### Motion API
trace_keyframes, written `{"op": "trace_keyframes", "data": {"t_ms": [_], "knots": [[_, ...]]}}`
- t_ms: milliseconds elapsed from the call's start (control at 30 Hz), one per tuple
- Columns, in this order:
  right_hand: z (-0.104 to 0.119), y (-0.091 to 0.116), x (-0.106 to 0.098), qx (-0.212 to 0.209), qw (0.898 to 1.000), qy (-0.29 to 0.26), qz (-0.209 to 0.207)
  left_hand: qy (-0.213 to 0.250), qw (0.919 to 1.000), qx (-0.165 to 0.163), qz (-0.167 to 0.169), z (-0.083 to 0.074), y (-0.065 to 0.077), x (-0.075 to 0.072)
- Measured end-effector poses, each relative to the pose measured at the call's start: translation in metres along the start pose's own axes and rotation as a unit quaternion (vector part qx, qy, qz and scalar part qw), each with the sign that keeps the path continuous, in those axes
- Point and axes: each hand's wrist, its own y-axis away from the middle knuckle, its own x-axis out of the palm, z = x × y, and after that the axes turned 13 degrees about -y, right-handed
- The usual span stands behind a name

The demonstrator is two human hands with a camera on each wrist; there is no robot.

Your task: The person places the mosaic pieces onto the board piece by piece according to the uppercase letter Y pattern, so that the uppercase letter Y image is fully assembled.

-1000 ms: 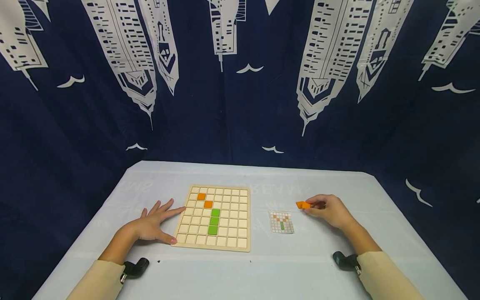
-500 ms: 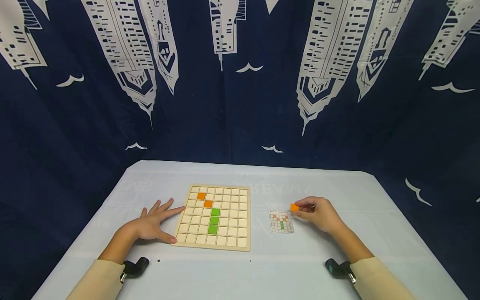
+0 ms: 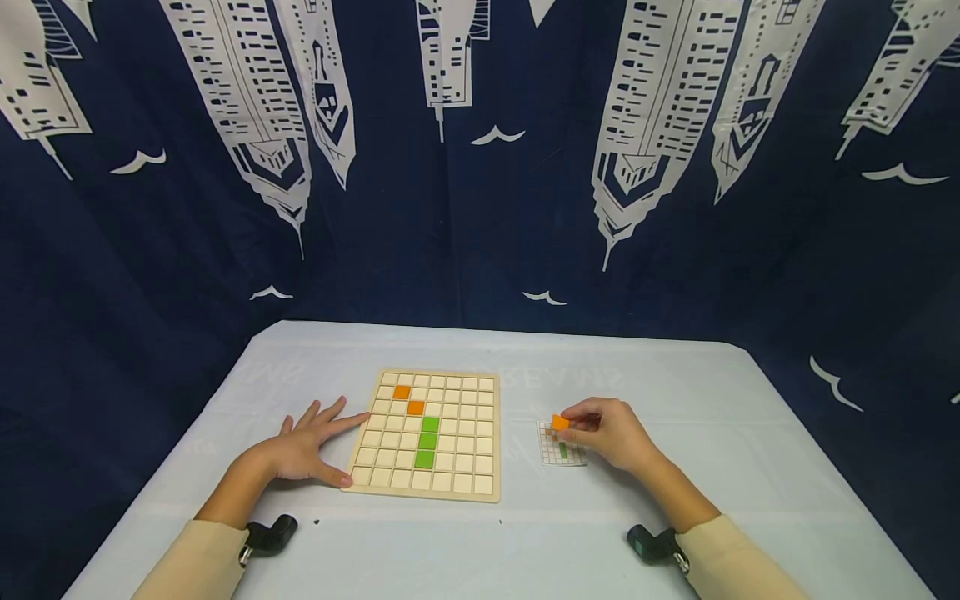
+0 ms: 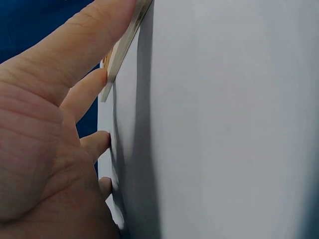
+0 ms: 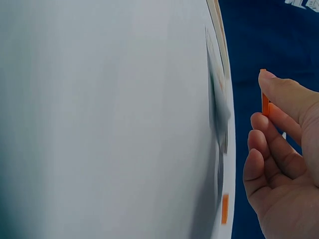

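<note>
A wooden grid board [image 3: 495, 467] lies on the table, with two orange tiles on a diagonal and a short column of green tiles [image 3: 426, 459] in its cells. With fingers spread, my left hand [image 3: 303, 450] touches the board's left edge with thumb and forefinger. My right hand [image 3: 615, 433] pinches a square orange tile [image 3: 560, 422] between thumb and fingertips, above a small printed pattern card [image 3: 573, 457], partly covering it. In the right wrist view this orange tile [image 5: 265, 102] is seen edge-on.
The right wrist view shows another orange tile [image 5: 225, 209] lying on the white table [image 5: 124, 124]; in the head view the right hand seems to hide it. A dark blue curtain [image 3: 465, 233] with white printed buildings hangs behind the table.
My right hand has moved left with the orange tile, from right of the pattern card to over it. The left hand and the board have stayed in place.
</note>
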Motion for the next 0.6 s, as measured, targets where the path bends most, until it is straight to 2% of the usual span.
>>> {"op": "trace_keyframes", "data": {"t_ms": [600], "knots": [[0.020,-0.017,0.038,-0.005,0.999,-0.032,0.027,-0.003,1.0000,0.002,0.001,0.000,0.000,-0.001]]}}
